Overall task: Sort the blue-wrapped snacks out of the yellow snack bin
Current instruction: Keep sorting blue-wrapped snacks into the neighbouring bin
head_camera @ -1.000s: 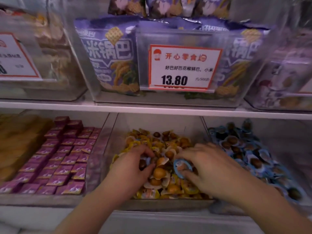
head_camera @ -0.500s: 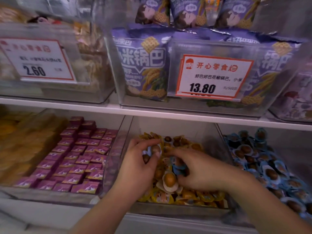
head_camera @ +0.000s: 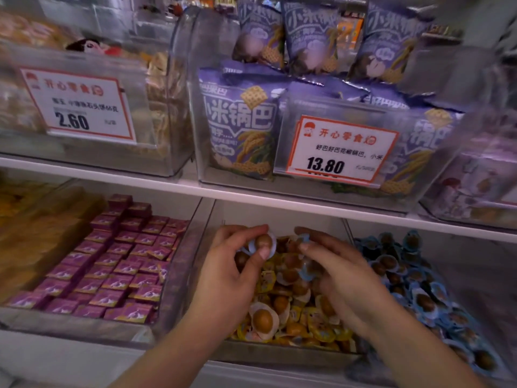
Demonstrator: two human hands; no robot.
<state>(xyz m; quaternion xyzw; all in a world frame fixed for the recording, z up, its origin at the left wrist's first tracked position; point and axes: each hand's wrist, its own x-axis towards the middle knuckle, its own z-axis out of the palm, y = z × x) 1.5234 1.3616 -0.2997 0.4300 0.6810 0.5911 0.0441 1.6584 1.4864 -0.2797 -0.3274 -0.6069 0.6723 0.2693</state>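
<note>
A clear bin [head_camera: 282, 355] on the lower shelf holds several yellow-wrapped snacks [head_camera: 296, 320], each a brown ball in a small cup. My left hand [head_camera: 232, 275] is raised over the bin's back left and pinches a blue-wrapped snack [head_camera: 261, 243] between thumb and forefinger, with another brown snack tucked in its palm. My right hand [head_camera: 335, 267] hovers over the bin's right half and holds blue-wrapped snacks [head_camera: 306, 271] in its curled fingers; one blue wrapper [head_camera: 303, 237] shows at its fingertips.
To the right a neighbouring bin holds several blue-wrapped snacks [head_camera: 419, 289]. On the left lies a bin of purple packets [head_camera: 117, 264]. The white shelf edge [head_camera: 279, 198] runs just above my hands, carrying bins of purple bags and price tags.
Both hands have risen from the pile toward the bin's back. My left hand has taken up a blue-wrapped snack. The camera has tilted up and left.
</note>
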